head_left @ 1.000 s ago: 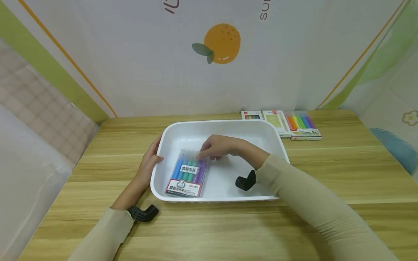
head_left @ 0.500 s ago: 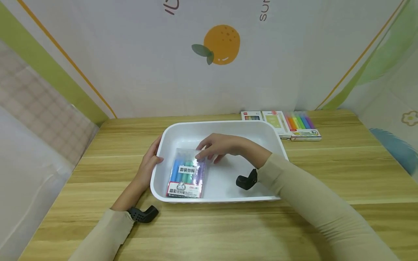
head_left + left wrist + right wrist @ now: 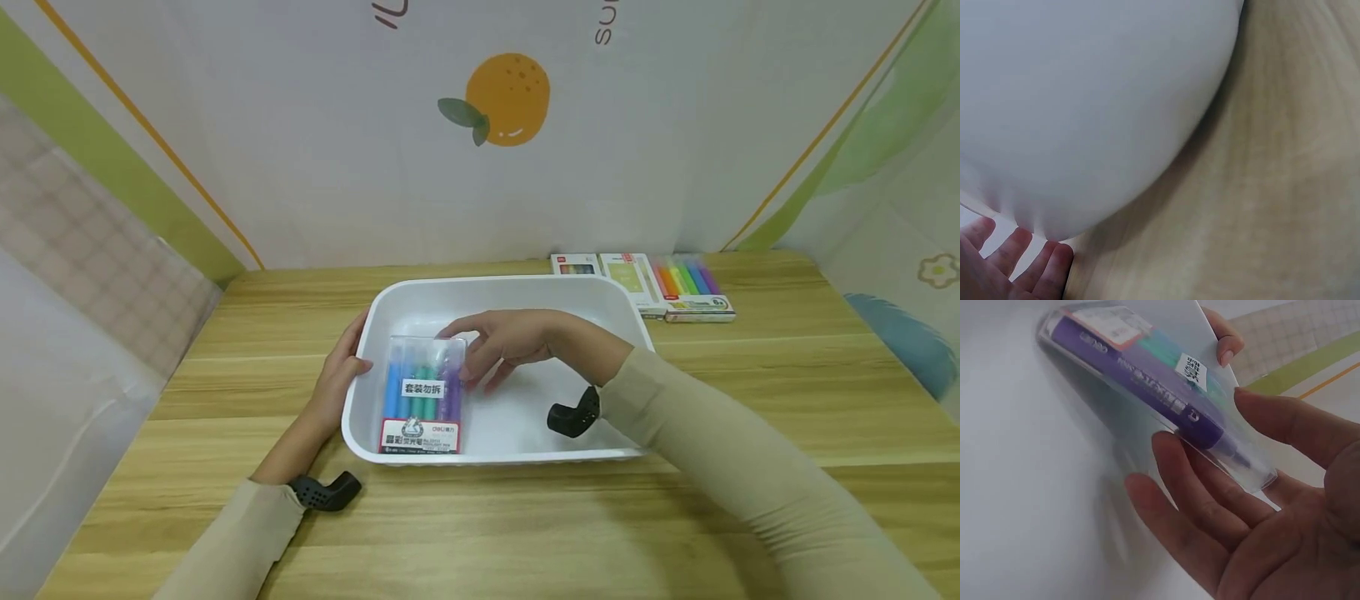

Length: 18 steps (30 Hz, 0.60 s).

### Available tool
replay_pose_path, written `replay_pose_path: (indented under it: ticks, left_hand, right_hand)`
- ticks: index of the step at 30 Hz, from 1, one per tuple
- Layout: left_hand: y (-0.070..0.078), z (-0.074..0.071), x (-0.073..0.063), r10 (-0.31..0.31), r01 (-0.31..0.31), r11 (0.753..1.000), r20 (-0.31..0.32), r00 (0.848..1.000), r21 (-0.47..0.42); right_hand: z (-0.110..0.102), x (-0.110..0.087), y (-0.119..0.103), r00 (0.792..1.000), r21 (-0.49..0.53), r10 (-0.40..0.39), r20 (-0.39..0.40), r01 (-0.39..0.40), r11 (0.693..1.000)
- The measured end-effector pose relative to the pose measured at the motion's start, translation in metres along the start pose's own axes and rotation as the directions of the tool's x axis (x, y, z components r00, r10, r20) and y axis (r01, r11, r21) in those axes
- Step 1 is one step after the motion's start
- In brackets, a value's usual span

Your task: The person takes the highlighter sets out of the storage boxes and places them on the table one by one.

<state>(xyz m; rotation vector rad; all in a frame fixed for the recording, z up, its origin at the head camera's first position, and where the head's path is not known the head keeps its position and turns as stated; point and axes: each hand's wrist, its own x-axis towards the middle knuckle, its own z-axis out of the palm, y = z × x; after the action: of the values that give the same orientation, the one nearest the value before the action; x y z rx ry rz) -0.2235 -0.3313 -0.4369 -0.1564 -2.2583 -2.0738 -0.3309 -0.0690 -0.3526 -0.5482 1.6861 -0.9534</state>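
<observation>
A clear pack of highlighters [image 3: 423, 392], with blue, green and purple pens, lies in the left part of a white plastic tray [image 3: 555, 457]. My left hand [image 3: 336, 375] holds the tray's left side, thumb over the rim; its other fingers [image 3: 1013, 250] touch the outer wall in the left wrist view. Inside the tray, my right hand [image 3: 513, 340] is at the pack's upper right edge. In the right wrist view, its fingers [image 3: 1179, 481] spread along the pack's side, and the thumb stands apart from the pack.
Behind the tray's right corner lie two white boxes [image 3: 628, 277] and a pack of rainbow-coloured pens [image 3: 692, 287]. A printed cloth [image 3: 337, 167] hangs behind the wooden table [image 3: 465, 533]. Black wrist cameras are worn on both wrists.
The highlighter pack has turned upright in the tray and shifted slightly left. My right hand has moved from the pack's top corner to its right edge, fingers spreading. The left hand stays at the tray.
</observation>
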Motion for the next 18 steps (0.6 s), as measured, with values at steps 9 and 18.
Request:
replay_pose_path:
  ticks: [9, 18]
  left_hand:
    - [0.000, -0.001, 0.000, 0.019, -0.019, 1.000, 0.004, 1.000, -0.016]
    - [0.000, 0.000, 0.000, 0.014, -0.013, 0.999, 0.012, 1.000, -0.031]
  right_hand:
    - [0.004, 0.002, 0.001, 0.998, 0.104, -0.024, -0.053, 0.030, 0.994]
    - [0.012, 0.005, -0.002, 0.987, 0.115, 0.001, -0.158, 0.018, 0.993]
